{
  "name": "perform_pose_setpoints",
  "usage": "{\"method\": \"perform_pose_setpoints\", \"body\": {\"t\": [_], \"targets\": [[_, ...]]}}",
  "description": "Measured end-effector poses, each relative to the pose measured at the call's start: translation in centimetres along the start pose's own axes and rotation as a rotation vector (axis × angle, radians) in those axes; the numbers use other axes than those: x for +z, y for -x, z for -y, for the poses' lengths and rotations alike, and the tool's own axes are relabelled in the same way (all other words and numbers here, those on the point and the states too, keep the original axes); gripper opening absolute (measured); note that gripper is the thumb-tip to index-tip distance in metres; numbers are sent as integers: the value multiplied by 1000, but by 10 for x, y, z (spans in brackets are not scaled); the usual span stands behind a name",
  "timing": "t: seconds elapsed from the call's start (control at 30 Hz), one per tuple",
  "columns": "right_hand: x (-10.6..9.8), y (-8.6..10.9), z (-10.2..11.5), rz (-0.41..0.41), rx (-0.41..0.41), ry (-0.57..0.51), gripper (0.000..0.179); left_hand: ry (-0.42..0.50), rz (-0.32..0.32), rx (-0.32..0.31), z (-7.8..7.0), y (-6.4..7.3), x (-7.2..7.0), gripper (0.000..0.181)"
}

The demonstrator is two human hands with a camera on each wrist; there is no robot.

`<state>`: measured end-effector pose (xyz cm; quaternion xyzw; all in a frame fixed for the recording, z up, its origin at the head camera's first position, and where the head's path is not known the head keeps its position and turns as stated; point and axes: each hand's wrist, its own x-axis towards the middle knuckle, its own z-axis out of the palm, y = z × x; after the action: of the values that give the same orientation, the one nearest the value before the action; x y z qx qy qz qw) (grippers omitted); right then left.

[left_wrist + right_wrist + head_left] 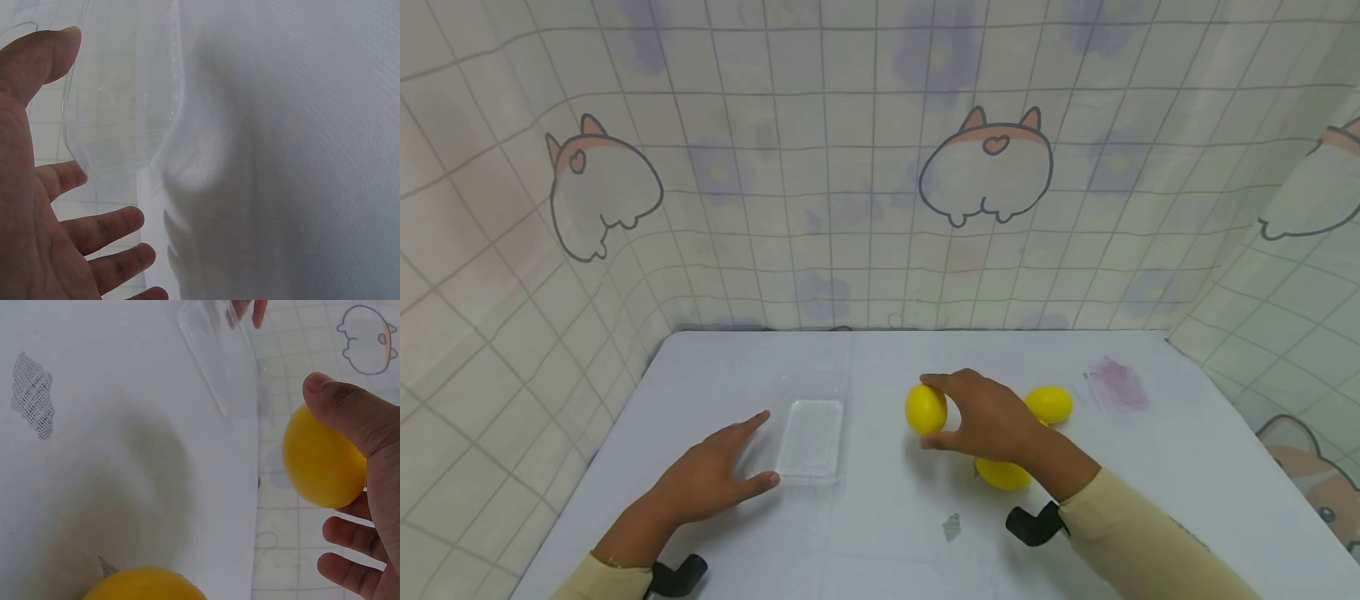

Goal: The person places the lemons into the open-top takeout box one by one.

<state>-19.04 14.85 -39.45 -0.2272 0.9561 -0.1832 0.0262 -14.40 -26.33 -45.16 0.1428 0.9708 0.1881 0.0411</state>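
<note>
My right hand [992,421] pinches a smooth yellow lemon [926,409] between thumb and fingers, held above the table. The right wrist view shows this lemon [325,456] upright, with the thumb over its top. Beyond the right wrist lies another lemon [1049,404], and one more lemon [1006,475] sits partly hidden under the forearm. My left hand [707,475] is spread beside a clear plastic container [811,442], thumb and fingers apart at its left side. In the left wrist view the thumb overlaps the container's rim [65,125]; whether it touches, I cannot tell.
A white cloth covers the table [880,550], with a grey mesh patch [952,527] near the front and a pinkish patch [1118,385] at the back right. Checked curtains [850,250] with cartoon prints enclose the back and sides.
</note>
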Motion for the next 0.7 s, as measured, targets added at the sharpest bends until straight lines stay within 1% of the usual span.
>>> {"method": "perform_pose_setpoints", "body": {"t": [0.13,0.43,0.7], "targets": [[2,-3,5,3,-7,15,90,5,-5,-1,0,0,0,101],[3,-6,15,3,-32,-3,90,12,-8,-8,1,0,2,100],[11,-11,20,10,-43,-13,89,4,2,-21,0,0,0,101]]}}
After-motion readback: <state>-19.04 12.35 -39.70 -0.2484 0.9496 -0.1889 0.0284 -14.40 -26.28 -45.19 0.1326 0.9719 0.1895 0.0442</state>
